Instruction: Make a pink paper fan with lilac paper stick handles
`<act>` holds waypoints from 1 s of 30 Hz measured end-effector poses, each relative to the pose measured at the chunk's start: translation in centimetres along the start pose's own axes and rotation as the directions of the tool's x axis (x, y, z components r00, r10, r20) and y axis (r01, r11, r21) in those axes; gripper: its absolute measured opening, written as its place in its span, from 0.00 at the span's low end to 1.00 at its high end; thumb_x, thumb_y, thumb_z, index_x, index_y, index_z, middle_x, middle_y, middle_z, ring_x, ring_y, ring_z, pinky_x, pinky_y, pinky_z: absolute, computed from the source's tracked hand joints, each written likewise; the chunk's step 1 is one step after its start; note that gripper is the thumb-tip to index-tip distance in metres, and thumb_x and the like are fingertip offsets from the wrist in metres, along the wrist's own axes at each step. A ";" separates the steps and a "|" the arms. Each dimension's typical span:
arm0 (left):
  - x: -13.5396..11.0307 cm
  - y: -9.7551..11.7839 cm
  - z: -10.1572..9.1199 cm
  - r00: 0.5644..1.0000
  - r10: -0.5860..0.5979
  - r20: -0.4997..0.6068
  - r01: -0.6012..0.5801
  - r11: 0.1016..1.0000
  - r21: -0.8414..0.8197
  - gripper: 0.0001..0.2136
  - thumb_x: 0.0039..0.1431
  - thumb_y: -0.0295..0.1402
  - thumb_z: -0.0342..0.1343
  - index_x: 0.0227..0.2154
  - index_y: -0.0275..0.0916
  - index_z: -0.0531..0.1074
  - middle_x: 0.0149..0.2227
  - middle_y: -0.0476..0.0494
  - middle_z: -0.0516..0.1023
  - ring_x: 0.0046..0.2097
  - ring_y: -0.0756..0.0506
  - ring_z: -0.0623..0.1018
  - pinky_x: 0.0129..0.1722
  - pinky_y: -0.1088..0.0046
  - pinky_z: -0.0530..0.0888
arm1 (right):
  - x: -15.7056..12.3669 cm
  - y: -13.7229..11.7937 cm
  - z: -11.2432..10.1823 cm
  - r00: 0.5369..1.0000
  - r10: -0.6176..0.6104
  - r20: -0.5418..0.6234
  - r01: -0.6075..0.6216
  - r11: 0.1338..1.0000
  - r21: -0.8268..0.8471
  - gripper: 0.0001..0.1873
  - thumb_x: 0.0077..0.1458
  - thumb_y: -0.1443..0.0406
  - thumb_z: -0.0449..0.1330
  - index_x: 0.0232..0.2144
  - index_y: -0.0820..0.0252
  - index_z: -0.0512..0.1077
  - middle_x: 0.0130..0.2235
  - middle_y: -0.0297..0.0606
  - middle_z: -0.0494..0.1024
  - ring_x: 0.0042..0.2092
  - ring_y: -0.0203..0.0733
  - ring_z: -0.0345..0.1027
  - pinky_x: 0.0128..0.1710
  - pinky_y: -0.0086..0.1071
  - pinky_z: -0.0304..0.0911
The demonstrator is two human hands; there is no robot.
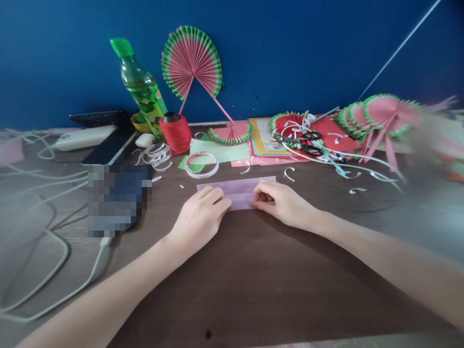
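A strip of purple paper (241, 193) lies crosswise on the brown table, with crease lines running along its length. At its left end my left hand (203, 210) is closed, fingers curled and thumb against the paper's near edge. My right hand (281, 200) pinches the near edge toward the right end, thumb below and fingertips bent over. The fingertips of my left hand are partly hidden behind its knuckles. Just beyond the paper sits a roll of white tape (201, 172), and a curled white scrap (289, 174) lies behind my right hand.
Along the blue wall stand a pleated watermelon-coloured paper fan (192, 63), a green bottle (139, 84) and a red thread spool (176, 135). Scissors (311, 137) rest on coloured papers. More fans (384, 113) are at right. A phone (123, 200) and white cable (96, 266) occupy the left.
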State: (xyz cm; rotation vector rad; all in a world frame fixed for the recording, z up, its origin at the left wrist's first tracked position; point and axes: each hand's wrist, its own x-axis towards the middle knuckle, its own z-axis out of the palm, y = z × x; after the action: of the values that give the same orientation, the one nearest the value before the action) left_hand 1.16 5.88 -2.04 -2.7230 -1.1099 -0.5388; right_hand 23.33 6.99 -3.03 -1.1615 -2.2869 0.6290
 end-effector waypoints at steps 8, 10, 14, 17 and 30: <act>0.0 -0.2 -0.3 0.995 0.074 -0.065 -0.067 0.992 0.110 0.11 0.58 0.26 0.49 0.20 0.37 0.66 0.23 0.50 0.70 0.27 0.49 0.67 0.30 0.71 0.62 | -0.3 -0.1 0.0 0.998 -0.052 -0.026 0.052 0.998 0.016 0.06 0.55 0.67 0.58 0.27 0.59 0.64 0.28 0.32 0.67 0.30 0.33 0.60 0.31 0.28 0.57; -0.1 -0.1 -0.3 0.993 0.096 -0.074 -0.086 0.988 0.131 0.11 0.58 0.26 0.49 0.21 0.37 0.67 0.23 0.50 0.70 0.26 0.49 0.67 0.29 0.71 0.62 | -0.4 -0.1 0.0 0.996 -0.078 -0.040 0.078 0.997 0.015 0.07 0.53 0.65 0.60 0.26 0.59 0.65 0.28 0.32 0.68 0.30 0.34 0.60 0.31 0.28 0.57; -0.1 -0.1 -0.4 0.991 0.099 -0.087 -0.088 0.989 0.121 0.11 0.58 0.27 0.49 0.22 0.37 0.69 0.23 0.49 0.71 0.26 0.49 0.68 0.29 0.71 0.62 | -0.6 0.0 0.1 0.988 -0.143 -0.060 0.141 0.989 -0.034 0.08 0.55 0.65 0.58 0.26 0.60 0.64 0.27 0.33 0.67 0.30 0.34 0.61 0.31 0.28 0.57; -0.1 -0.1 -0.3 0.996 0.040 -0.081 -0.035 0.997 0.067 0.10 0.59 0.28 0.48 0.23 0.37 0.69 0.25 0.49 0.73 0.28 0.49 0.70 0.31 0.71 0.63 | -0.6 0.0 0.1 0.982 -0.174 -0.072 0.170 0.984 -0.060 0.08 0.57 0.67 0.56 0.26 0.60 0.64 0.28 0.34 0.68 0.30 0.34 0.61 0.32 0.29 0.57; 0.0 0.1 -0.3 1.000 0.019 -0.025 -0.016 0.993 0.114 0.09 0.59 0.27 0.48 0.23 0.37 0.67 0.28 0.47 0.71 0.32 0.47 0.70 0.32 0.71 0.66 | -0.1 -0.1 0.1 0.999 -0.021 -0.049 0.020 0.999 -0.025 0.07 0.54 0.70 0.57 0.27 0.58 0.61 0.29 0.33 0.65 0.32 0.36 0.61 0.33 0.30 0.58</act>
State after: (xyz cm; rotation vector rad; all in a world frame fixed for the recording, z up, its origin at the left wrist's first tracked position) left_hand 1.19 5.72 -1.80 -2.6185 -1.0754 -0.4913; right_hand 23.27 6.84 -3.08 -1.1507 -2.2687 0.5598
